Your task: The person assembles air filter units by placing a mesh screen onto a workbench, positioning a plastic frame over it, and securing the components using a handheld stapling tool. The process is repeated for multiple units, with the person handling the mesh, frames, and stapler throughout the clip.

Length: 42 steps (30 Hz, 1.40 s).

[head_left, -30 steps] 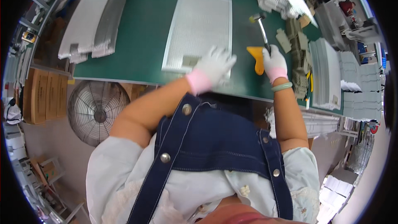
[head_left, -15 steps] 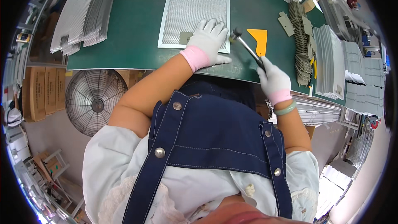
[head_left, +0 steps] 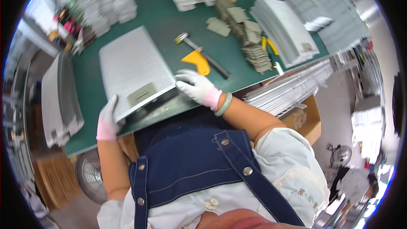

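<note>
I see white-gloved left hand (head_left: 108, 118) and right hand (head_left: 198, 88) gripping silver rectangular mesh panel (head_left: 133, 65) by near corners; long axis points away.

We're in a factory workshop here: a metal mesh panel (head_left: 133, 65) at a green workbench (head_left: 87, 76), a stack of panels (head_left: 282, 29) on the right, a hammer (head_left: 207, 57) and yellow scraper (head_left: 198, 62) lying close by! Long metal strips (head_left: 290, 85) sit underneath, and there's a caged fan (head_left: 90, 176) beside cardboard boxes (head_left: 57, 182).
</note>
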Each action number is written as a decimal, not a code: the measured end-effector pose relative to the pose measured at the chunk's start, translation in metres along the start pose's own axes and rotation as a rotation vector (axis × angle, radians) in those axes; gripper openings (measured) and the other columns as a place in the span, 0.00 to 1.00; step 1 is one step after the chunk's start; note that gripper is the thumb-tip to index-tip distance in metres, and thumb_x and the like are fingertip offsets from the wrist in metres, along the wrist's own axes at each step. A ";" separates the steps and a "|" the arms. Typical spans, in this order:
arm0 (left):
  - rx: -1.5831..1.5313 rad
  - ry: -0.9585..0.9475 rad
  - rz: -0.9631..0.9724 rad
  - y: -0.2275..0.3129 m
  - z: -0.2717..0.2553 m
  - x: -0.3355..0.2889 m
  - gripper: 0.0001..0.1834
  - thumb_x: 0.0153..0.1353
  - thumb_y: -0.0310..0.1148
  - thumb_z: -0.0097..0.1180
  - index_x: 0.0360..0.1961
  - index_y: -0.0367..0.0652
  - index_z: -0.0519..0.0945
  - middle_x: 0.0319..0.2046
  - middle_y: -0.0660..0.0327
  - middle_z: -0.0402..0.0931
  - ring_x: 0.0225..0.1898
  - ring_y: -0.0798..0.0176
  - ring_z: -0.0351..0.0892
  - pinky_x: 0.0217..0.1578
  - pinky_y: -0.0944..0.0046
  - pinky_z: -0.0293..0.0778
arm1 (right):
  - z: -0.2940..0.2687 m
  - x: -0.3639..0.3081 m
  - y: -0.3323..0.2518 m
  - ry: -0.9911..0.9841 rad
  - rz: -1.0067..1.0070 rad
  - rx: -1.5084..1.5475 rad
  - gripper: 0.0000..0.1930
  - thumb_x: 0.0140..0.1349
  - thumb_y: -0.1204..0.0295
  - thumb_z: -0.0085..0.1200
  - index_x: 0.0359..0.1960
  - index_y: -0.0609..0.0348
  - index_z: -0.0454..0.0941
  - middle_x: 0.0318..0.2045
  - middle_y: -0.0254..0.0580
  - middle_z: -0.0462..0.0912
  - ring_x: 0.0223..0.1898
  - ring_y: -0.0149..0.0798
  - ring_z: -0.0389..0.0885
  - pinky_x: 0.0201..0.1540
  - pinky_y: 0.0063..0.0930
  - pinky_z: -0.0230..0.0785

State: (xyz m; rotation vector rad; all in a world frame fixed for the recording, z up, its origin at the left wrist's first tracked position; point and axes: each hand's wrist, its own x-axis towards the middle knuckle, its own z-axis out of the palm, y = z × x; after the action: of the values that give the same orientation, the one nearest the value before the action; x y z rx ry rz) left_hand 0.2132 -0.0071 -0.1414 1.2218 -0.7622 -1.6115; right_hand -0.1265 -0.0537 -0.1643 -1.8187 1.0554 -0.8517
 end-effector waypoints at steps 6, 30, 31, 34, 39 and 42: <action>0.004 -0.287 0.050 -0.030 0.174 -0.002 0.16 0.71 0.42 0.52 0.44 0.38 0.77 0.34 0.65 0.80 0.29 0.72 0.77 0.28 0.71 0.71 | -0.013 -0.057 -0.057 0.289 0.162 1.127 0.35 0.67 0.64 0.57 0.69 0.63 0.53 0.57 0.43 0.71 0.57 0.37 0.73 0.62 0.35 0.67; 1.464 -0.302 0.901 -0.075 0.168 0.032 0.35 0.45 0.40 0.69 0.56 0.38 0.73 0.56 0.46 0.70 0.61 0.37 0.66 0.62 0.42 0.61 | -0.419 -0.100 0.086 1.524 0.095 0.404 0.28 0.62 0.76 0.49 0.66 0.56 0.66 0.52 0.45 0.77 0.47 0.42 0.79 0.43 0.40 0.75; 1.469 -0.301 0.894 -0.074 0.169 0.031 0.35 0.45 0.40 0.69 0.56 0.38 0.73 0.56 0.46 0.70 0.61 0.37 0.66 0.62 0.42 0.61 | -0.414 -0.097 0.082 1.523 0.118 0.377 0.28 0.62 0.76 0.49 0.66 0.58 0.66 0.52 0.46 0.77 0.47 0.41 0.79 0.45 0.39 0.75; 1.477 -0.307 0.886 -0.073 0.170 0.032 0.36 0.45 0.39 0.69 0.56 0.38 0.73 0.56 0.46 0.70 0.61 0.37 0.66 0.62 0.42 0.62 | -0.419 -0.105 0.097 1.515 0.107 0.318 0.29 0.62 0.76 0.50 0.67 0.64 0.64 0.55 0.49 0.76 0.50 0.41 0.78 0.51 0.35 0.72; 1.462 -0.311 0.890 -0.075 0.172 0.034 0.35 0.45 0.39 0.69 0.55 0.39 0.73 0.55 0.47 0.70 0.60 0.37 0.66 0.61 0.42 0.62 | -0.430 -0.118 0.109 1.434 0.196 -0.216 0.32 0.62 0.70 0.55 0.67 0.70 0.62 0.60 0.57 0.73 0.57 0.46 0.75 0.62 0.34 0.64; 1.462 -0.284 0.905 -0.076 0.169 0.032 0.35 0.45 0.39 0.69 0.55 0.40 0.73 0.55 0.47 0.70 0.60 0.37 0.66 0.61 0.42 0.62 | -0.416 -0.118 0.083 1.392 0.511 -0.789 0.36 0.61 0.61 0.58 0.66 0.70 0.62 0.62 0.66 0.68 0.63 0.55 0.70 0.65 0.39 0.60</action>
State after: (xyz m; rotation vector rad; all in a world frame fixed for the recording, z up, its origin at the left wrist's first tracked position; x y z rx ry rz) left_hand 0.0275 -0.0200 -0.1676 1.1642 -2.4509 -0.2758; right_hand -0.5563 -0.1075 -0.0843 -1.1448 2.8863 -1.5102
